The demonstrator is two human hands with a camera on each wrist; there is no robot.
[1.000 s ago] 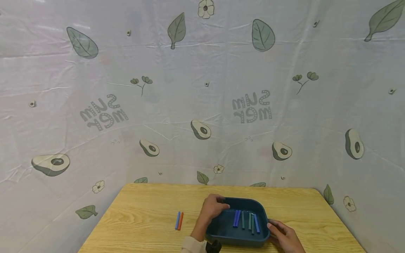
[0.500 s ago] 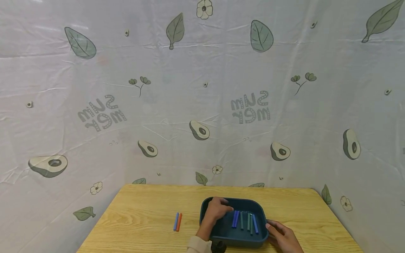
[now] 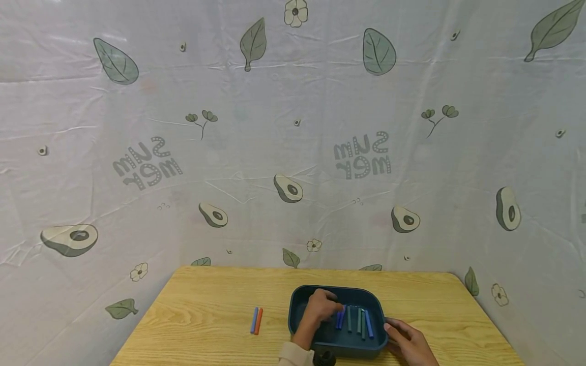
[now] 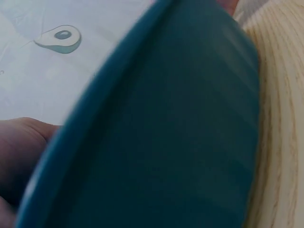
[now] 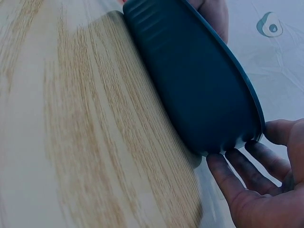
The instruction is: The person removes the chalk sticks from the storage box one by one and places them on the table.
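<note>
A dark blue-green rectangular tray (image 3: 320, 335) stands on the wooden table, holding several short coloured sticks. Two violet-blue sticks (image 3: 339, 321) lie side by side, then green sticks (image 3: 349, 320) and a blue stick (image 3: 369, 324) to their right. My left hand (image 3: 318, 307) reaches over the near-left rim into the tray, fingertips at the far ends of the violet-blue sticks; I cannot tell whether it pinches one. The tray wall hides most of that hand in the left wrist view. My right hand (image 5: 266, 180) holds the tray's right side, thumb at the rim, fingertips against the outer wall.
A light blue stick (image 3: 254, 320) and an orange-red stick (image 3: 259, 321) lie side by side on the table (image 3: 206, 315), left of the tray. Behind the table hangs a pale curtain (image 3: 256, 152) printed with leaves and avocados.
My left hand has moved from the tray's left rim rightward and inward, to the violet-blue sticks. My right hand stays at the tray's right side. The sticks lie as before.
</note>
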